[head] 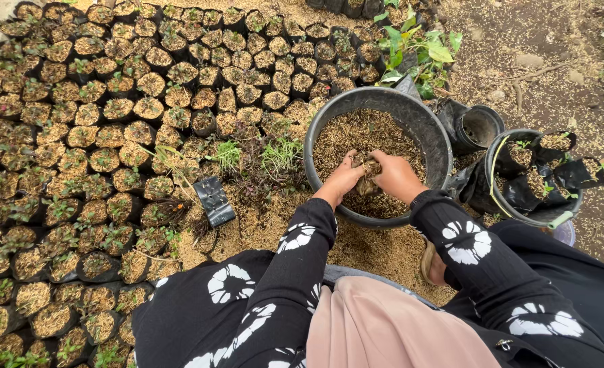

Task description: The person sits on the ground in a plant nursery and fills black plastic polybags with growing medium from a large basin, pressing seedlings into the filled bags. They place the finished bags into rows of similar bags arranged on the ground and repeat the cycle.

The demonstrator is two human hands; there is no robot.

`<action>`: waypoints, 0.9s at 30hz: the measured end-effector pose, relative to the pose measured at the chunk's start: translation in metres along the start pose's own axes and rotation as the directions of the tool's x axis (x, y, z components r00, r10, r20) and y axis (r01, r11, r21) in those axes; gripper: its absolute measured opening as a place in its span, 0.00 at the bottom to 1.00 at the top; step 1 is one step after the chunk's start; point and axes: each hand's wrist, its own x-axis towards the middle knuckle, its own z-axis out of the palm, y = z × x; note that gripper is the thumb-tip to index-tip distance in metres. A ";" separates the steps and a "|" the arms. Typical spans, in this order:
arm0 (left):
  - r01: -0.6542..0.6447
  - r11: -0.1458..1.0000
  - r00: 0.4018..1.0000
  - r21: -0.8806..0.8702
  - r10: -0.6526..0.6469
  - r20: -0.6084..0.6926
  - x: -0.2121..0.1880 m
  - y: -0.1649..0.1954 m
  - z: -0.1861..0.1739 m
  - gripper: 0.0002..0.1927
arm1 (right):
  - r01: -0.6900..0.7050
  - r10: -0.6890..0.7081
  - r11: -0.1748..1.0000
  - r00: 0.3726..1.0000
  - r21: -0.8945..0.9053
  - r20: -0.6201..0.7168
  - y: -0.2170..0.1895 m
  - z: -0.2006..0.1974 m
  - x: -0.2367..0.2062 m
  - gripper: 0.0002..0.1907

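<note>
A round black tub (430, 129) stands on the ground in front of me, filled with brown husk mix (356, 133). Both my hands are inside it. My left hand (343, 178) and my right hand (395, 176) press together around a small black grow bag (368, 176) packed with the mix, near the tub's front wall. My sleeves are black with white flower prints.
Many rows of filled black grow bags with small seedlings (84, 136) cover the ground on the left. An empty flat black bag (214, 200) lies beside them. A second black bucket (530, 177) with several filled bags stands at the right, and an empty black pot (479, 127) behind it.
</note>
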 end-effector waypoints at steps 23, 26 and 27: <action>-0.241 0.942 0.911 0.235 0.303 -0.281 0.030 -0.032 0.001 0.41 | -0.374 0.424 0.788 0.906 0.489 0.010 0.045 0.044 0.019 0.25; -0.155 0.986 0.985 0.054 0.159 -0.068 0.026 -0.021 0.001 0.39 | -0.362 0.368 0.692 0.921 0.624 0.126 0.038 0.039 0.017 0.25; -0.125 0.984 0.987 0.129 0.137 -0.086 0.025 -0.020 0.000 0.37 | -0.372 0.348 0.791 0.927 0.487 0.142 0.035 0.034 0.016 0.25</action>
